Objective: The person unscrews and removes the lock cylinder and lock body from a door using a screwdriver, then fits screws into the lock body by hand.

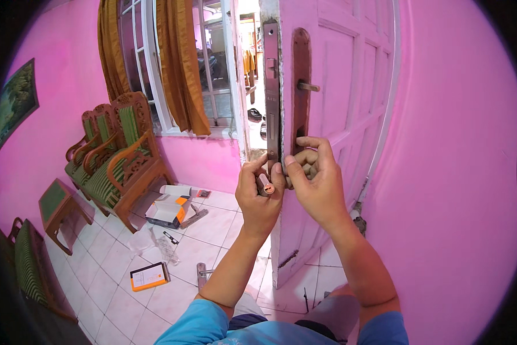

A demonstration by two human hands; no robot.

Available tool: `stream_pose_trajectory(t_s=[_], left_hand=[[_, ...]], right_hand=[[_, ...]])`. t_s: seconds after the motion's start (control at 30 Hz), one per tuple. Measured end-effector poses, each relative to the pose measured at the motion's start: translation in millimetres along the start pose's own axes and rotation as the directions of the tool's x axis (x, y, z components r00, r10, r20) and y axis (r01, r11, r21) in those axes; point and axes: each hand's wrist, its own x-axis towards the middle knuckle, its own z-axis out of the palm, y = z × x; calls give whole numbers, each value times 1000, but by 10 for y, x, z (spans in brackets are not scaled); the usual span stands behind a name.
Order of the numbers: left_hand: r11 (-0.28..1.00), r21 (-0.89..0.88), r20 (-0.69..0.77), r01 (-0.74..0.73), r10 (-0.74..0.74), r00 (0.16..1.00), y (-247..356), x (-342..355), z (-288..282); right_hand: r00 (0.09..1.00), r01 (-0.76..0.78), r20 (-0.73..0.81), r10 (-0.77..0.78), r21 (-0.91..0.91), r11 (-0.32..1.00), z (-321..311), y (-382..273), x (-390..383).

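Observation:
My left hand (pixel 257 198) is closed around a copper-coloured lock cylinder (pixel 268 187), its round end facing me. That hand is just below the bottom of the long metal mortise lock faceplate (pixel 273 103), which is set in the edge of the pink door (pixel 342 75). At the lower end of the brown handle plate (pixel 302 54) is my right hand (pixel 319 181), its fingers bent and its thumb by the door edge. Nothing shows in its grip. The door handle (pixel 309 87) sticks out from the plate above.
An opened box (pixel 166 211), a flat black-and-orange box (pixel 149 277), plastic packaging (pixel 163 247) and another lever handle (pixel 202 276) lie on the tiles to the left. Carved wooden chairs (pixel 117 167) and a low table (pixel 60 210) stand farther off. A pink wall (pixel 448 172) rises at right.

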Motion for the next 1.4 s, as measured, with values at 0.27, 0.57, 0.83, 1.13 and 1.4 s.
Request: stream_pose_trajectory(t_s=[0.27,0.57,0.83,1.13,1.4], left_hand=[[1000,-25,-22,16,-16,1000,3,-31,31],[994,-100,-24,49,-52,998,-9,-16,27],[994,-92,-31,53,-56,998,-19,-16,34],[614,-534,313,581,-495,811,-154,680,-71],[134,-640,694,756,-321,644,-94,1213,451]], right_hand=[[932,289,-29,-362,-543,788,-164,-471,728],[910,346,20,-413,-584,734,-48,-402,828],[858,404,-19,-513,-591,698,-18,-303,857],[908,364,-51,-415,-395,844,-126,-343,822],[920,309,-101,-379,-409,859,-133,-376,753]])
